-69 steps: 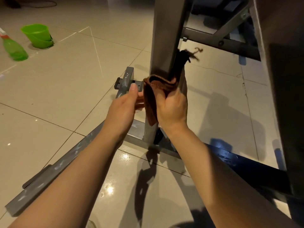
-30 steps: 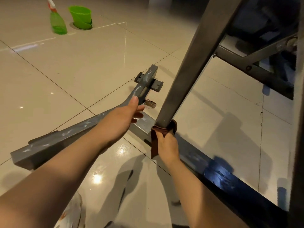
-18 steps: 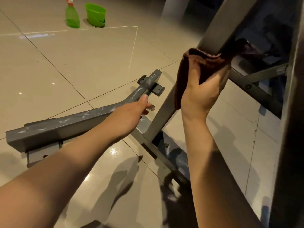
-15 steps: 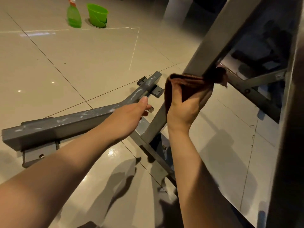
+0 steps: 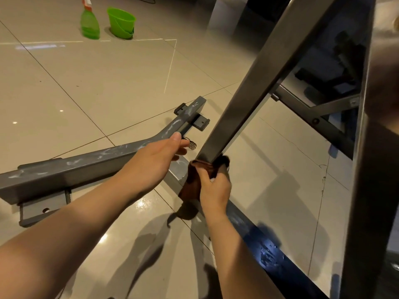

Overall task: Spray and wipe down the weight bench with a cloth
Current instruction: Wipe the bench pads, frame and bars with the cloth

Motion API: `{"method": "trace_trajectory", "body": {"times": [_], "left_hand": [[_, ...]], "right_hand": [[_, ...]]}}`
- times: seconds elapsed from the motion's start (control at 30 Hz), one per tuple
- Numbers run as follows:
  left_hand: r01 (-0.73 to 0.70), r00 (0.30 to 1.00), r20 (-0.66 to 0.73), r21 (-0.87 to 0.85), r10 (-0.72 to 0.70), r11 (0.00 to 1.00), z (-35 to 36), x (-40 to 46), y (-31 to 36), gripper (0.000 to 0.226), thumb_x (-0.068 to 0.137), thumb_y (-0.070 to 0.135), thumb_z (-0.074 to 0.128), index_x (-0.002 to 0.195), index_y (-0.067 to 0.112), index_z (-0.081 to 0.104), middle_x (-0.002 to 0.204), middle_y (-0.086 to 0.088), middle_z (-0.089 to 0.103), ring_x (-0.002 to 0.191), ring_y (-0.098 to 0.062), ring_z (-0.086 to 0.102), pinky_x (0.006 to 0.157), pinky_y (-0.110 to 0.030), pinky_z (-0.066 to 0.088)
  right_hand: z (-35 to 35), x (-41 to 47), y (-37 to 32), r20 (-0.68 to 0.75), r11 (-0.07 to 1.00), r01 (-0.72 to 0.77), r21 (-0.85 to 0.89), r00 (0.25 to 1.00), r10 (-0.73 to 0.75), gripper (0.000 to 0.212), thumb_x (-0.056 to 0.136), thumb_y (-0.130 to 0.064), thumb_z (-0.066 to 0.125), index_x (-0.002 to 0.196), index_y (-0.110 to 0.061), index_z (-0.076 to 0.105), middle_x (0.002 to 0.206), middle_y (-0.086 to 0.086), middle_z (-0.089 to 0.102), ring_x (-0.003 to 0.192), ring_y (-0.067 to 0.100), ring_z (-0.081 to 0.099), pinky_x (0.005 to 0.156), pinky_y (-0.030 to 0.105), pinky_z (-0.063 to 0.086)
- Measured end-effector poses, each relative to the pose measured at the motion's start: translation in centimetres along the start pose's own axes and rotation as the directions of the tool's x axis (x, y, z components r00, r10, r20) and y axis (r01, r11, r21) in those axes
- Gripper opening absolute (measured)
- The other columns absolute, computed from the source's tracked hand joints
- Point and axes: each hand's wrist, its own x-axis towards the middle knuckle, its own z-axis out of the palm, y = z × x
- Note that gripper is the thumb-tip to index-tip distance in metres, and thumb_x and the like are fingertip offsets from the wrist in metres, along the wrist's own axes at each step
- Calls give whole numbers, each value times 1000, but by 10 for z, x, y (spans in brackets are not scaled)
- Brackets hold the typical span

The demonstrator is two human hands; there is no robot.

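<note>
Tiled floor (image 5: 108, 83); cloth (image 5: 192, 184) (half hidden).

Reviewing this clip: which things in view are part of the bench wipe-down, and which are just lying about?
In the job:
brown cloth, held by the right hand
slanted bench post
floor bar, held by the left hand
green spray bottle, standing unused

Lying about:
green bucket

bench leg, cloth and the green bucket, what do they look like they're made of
Bench leg: looks like square steel tube with dull grey paint; flat faces, crisp edges.
Cloth: soft brown fabric, possibly microfibre; it bunches and folds in the right hand.
Bucket: probably plastic; bright, even green, thin rim.
</note>
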Motion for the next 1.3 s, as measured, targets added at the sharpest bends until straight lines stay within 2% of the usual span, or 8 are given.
{"method": "trace_trajectory", "body": {"times": [0.17, 0.27, 0.4, 0.6, 0.77, 0.93, 1.1, 1.3], "left_hand": [[-78, 996, -38, -44, 77, 996, 6, 6, 19, 43, 100, 50, 24, 120, 37, 59, 115, 17, 63, 108, 4, 55, 106, -34, 40], [-62, 997, -49, -91, 58, 994, 10, 12, 23, 48, 101, 49, 23, 126, 31, 59, 117, 14, 64, 106, 3, 57, 108, -36, 39], [-45, 996, -88, -128, 34, 991, 9, 20, 27, 48, 102, 46, 22, 125, 29, 60, 118, 10, 65, 109, -3, 58, 105, -35, 41], [-22, 995, -95, -141, 9, 990, 1, 16, 15, 44, 100, 49, 27, 120, 31, 62, 117, 11, 65, 108, -3, 59, 101, -33, 43], [-13, 997, -83, -127, 2, 992, -4, 9, 6, 30, 101, 40, 36, 113, 35, 63, 115, 13, 66, 109, -6, 60, 102, -34, 43], [-29, 999, 19, -33, 30, 999, -1, 12, 9, 28, 101, 35, 41, 124, 38, 56, 129, 13, 58, 122, -5, 50, 107, -31, 37], [-128, 974, 185, -28, 131, 991, 17, 26, 34, 37, 101, 51, 25, 135, 47, 40, 117, 40, 44, 107, 24, 39, 86, -6, 30], [-71, 979, 182, -92, 87, 993, 26, 33, 27, 40, 101, 50, 27, 134, 38, 45, 119, 30, 48, 105, 23, 43, 78, -4, 33]], "right_hand": [[-55, 7, -112, -376, 860, 482, 165, 837, -397, 63, 88, -39, 66, 143, -18, 41, 140, 0, 46, 127, 12, 42, 101, 15, 38], [-62, 21, -156, -519, 776, 611, 156, 719, -462, 84, 84, -44, 64, 150, -8, 27, 151, 6, 35, 138, 17, 33, 115, 32, 33], [-24, 24, -126, -528, 800, 555, 226, 761, -379, 101, 77, -58, 56, 153, -8, 14, 157, 10, 25, 145, 22, 24, 119, 40, 27], [15, 13, -28, -164, 983, 144, 111, 979, -124, 94, 87, -41, 66, 155, -18, 6, 149, 6, 38, 133, 24, 43, 109, 43, 42], [35, 0, 29, 32, 980, -178, -89, 983, 182, 49, 96, -33, 58, 134, -6, 45, 107, 2, 61, 96, 18, 60, 88, 29, 52], [14, -10, -6, -86, 991, -75, 110, 993, 85, 39, 91, -37, 63, 123, -15, 54, 106, -4, 56, 105, 18, 59, 86, 25, 52], [-30, 8, -83, -331, 902, 388, 187, 890, -314, 76, 85, -35, 72, 148, -19, 34, 144, 0, 43, 130, 11, 43, 104, 23, 43], [-5, 15, -43, -232, 960, 243, 142, 951, -206, 98, 81, -40, 73, 155, -16, 12, 156, 7, 25, 142, 26, 31, 113, 47, 35]]}}
